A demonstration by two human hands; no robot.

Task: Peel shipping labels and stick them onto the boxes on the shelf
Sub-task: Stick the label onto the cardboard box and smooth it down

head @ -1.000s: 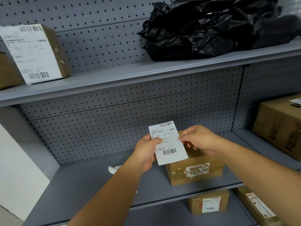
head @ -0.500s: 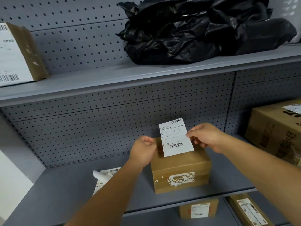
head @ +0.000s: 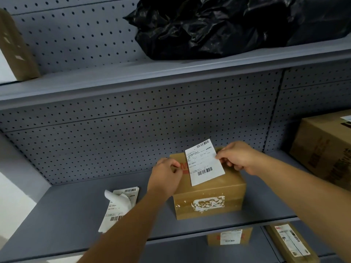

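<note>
Grey metal pegboard shelf [head: 79, 211], small brown cardboard box [head: 209, 198] with torn white residue, white barcoded rectangular shipping label [head: 204, 162] tilted over its top, right hand [head: 237, 157] grip pinched on label edge, left hand [head: 165, 177] grip curled shut against the box's left top edge.

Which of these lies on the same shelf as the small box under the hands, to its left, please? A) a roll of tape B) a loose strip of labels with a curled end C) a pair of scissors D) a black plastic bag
B: a loose strip of labels with a curled end lies flat on the grey shelf, left of the small box.
</note>
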